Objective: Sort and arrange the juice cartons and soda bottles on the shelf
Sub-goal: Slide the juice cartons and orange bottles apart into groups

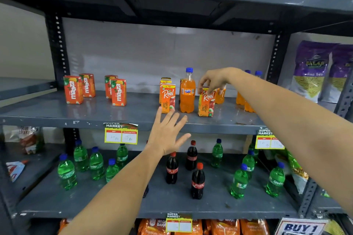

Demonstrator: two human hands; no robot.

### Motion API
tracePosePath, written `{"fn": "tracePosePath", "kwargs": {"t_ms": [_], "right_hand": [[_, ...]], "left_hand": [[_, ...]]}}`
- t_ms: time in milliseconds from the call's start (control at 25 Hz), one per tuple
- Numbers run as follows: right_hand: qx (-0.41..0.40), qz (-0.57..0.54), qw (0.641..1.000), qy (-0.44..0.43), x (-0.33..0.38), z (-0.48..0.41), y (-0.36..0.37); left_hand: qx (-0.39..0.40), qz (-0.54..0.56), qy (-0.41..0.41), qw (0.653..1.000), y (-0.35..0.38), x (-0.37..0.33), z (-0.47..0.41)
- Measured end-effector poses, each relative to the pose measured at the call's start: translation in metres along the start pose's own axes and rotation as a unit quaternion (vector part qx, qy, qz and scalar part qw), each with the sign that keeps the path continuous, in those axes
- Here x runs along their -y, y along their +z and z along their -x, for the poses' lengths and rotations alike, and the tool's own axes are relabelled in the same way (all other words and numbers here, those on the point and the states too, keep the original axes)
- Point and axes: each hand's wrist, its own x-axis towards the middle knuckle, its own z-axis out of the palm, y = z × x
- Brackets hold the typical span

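On the middle grey shelf [107, 114], my right hand [214, 80] grips the top of an orange Real apple carton [206, 104], which leans slightly. My left hand [168, 131] is open, fingers spread, just below and in front of another Real carton [168, 98] with more cartons behind it. An orange Fanta bottle [187, 91] stands between the two cartons. Several red Maaza cartons [73, 89] stand at the shelf's left. More Fanta bottles [240, 99] stand behind my right forearm, partly hidden.
The lower shelf [219, 208] holds scattered green Sprite bottles [66, 172] and three Coca-Cola bottles [197, 181]. Price tags [121, 135] hang on the shelf edges. Purple snack bags [309, 70] sit at the right; orange packs [225, 226] fill the bottom shelf.
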Motion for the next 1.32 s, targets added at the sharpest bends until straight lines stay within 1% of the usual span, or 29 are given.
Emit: {"fn": "tracePosePath", "kwargs": {"t_ms": [160, 240, 320, 440, 520, 600, 760, 840, 1000, 1120, 1320], "right_hand": [[0.023, -0.072, 0.997, 0.031, 0.003, 0.005, -0.005], [0.013, -0.096, 0.994, 0.04, 0.0, 0.008, -0.011], [-0.04, -0.111, 0.993, 0.027, 0.0, 0.009, -0.019], [-0.159, -0.115, 0.981, -0.016, 0.011, 0.002, -0.025], [-0.197, -0.096, 0.975, -0.039, 0.023, -0.008, -0.024], [-0.216, -0.062, 0.973, -0.047, 0.031, -0.017, -0.022], [-0.224, -0.042, 0.972, -0.053, 0.035, -0.027, -0.023], [-0.215, -0.045, 0.974, -0.052, 0.036, -0.029, -0.024], [-0.18, -0.054, 0.981, -0.054, 0.043, -0.037, -0.021], [-0.181, -0.02, 0.981, -0.058, 0.047, -0.041, -0.019], [-0.155, -0.026, 0.987, -0.047, 0.038, -0.039, -0.03]], "left_hand": [[-0.002, 0.004, -0.018, 1.0, -0.002, 0.019, -0.001], [-0.004, 0.014, -0.023, 1.0, -0.001, 0.018, -0.001], [-0.008, 0.025, -0.039, 0.999, 0.003, 0.015, 0.0], [-0.029, 0.039, -0.049, 0.998, 0.006, 0.013, 0.0], [-0.05, 0.044, -0.045, 0.997, 0.008, 0.015, 0.002], [-0.07, 0.043, -0.032, 0.996, 0.012, 0.016, 0.002], [-0.101, 0.041, -0.025, 0.994, 0.015, 0.017, 0.001], [-0.108, 0.04, -0.019, 0.993, 0.016, 0.017, 0.001], [-0.113, 0.037, -0.011, 0.993, 0.016, 0.02, 0.002], [-0.117, 0.046, -0.008, 0.992, 0.018, 0.018, 0.003], [-0.112, 0.043, -0.016, 0.993, 0.018, 0.018, 0.003]]}}
